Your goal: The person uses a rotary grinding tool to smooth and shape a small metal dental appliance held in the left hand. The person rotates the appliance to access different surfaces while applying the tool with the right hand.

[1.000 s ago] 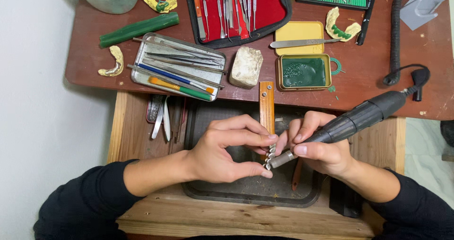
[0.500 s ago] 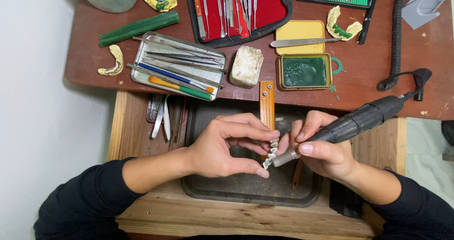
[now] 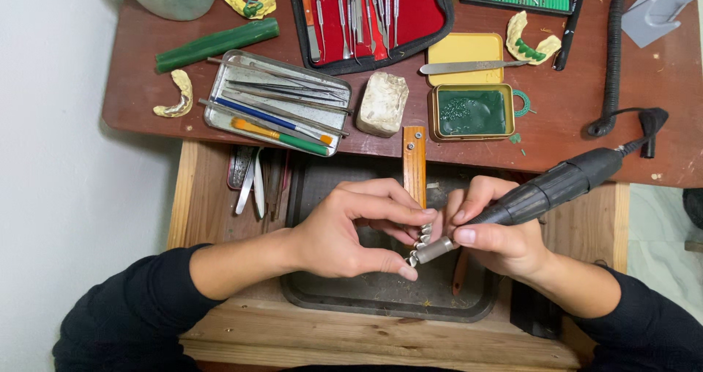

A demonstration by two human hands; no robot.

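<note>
My left hand (image 3: 351,229) pinches a small silvery metal dental piece (image 3: 421,242) between thumb and fingers, above a dark tray (image 3: 322,299). My right hand (image 3: 498,233) grips a black rotary handpiece (image 3: 556,185) like a pen. Its metal tip (image 3: 432,251) touches the silvery piece. Both hands meet just in front of a narrow wooden bench peg (image 3: 414,163).
On the brown table behind: a metal tray of instruments (image 3: 274,105), a red-lined tool case (image 3: 366,17), a pale stone block (image 3: 382,102), a tin of green wax (image 3: 472,112), yellow dental casts (image 3: 533,41), a green stick (image 3: 217,44). The handpiece cord (image 3: 611,64) runs at right.
Both hands stay together over the tray; the handpiece tip has shifted slightly against the metal piece. Nothing else has moved.
</note>
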